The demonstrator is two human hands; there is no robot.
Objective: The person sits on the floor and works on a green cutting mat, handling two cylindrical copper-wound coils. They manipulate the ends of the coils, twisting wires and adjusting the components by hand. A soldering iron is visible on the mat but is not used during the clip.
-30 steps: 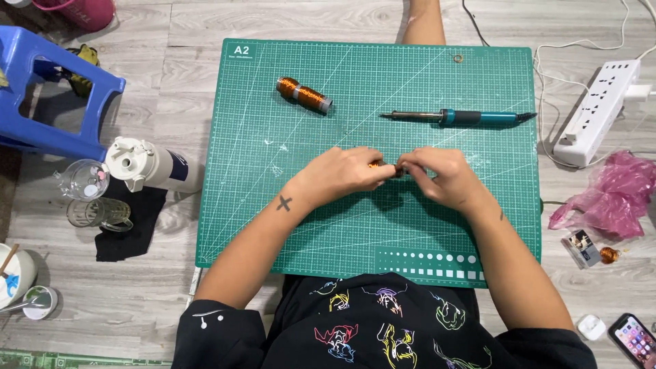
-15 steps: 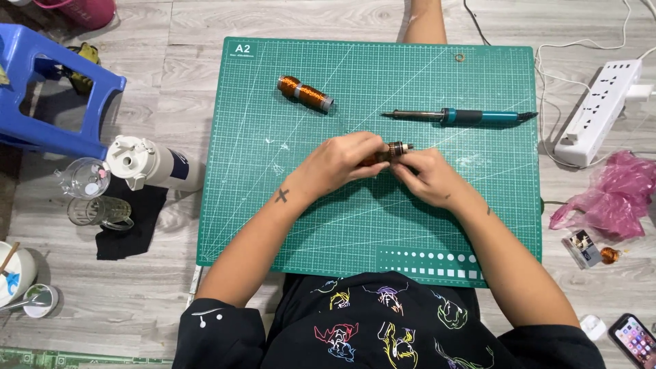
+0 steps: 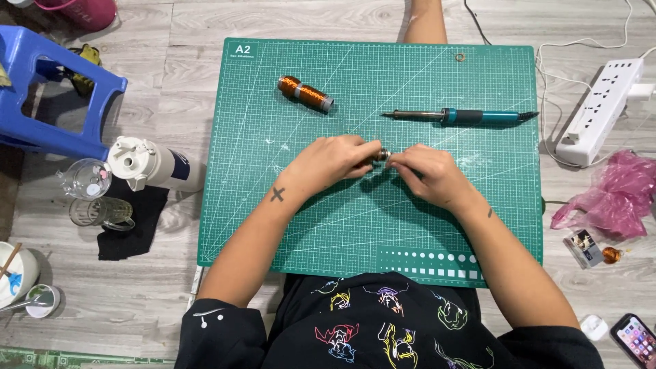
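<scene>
Now, line by line:
Left hand: the left hand (image 3: 333, 159) lies low over the middle of the mat, fingers curled and pinched on one end of a small cylindrical part (image 3: 383, 154).
Right hand: the right hand (image 3: 425, 172) meets it from the other side, fingertips closed on the same part, so both hands grip it together.
Small part: dark with a metallic band, held just above the mat between the two sets of fingertips; most of it is hidden by the fingers, so its kind cannot be told.
Mat: a green cutting mat (image 3: 328, 225) with a white grid lies on the grey wooden floor (image 3: 137, 301), straight ahead of the person.
Copper spool: a spool of copper wire (image 3: 305, 93) lies on its side on the mat, up and to the left of the hands, well apart from them.
Soldering iron: a soldering iron (image 3: 459, 116) with a teal handle lies flat on the mat beyond the right hand, tip pointing left.
Power strip: a white power strip (image 3: 601, 111) sits on the floor just off the mat's right edge.
Pink bag: a crumpled pink plastic bag (image 3: 611, 198) lies below the strip.
Left of mat: a white bottle (image 3: 152, 164) on its side, two clear glasses (image 3: 96, 198) by a black cloth, and a blue plastic stool (image 3: 51, 96).
Corner: a phone (image 3: 635, 339) lies at the lower right.
</scene>
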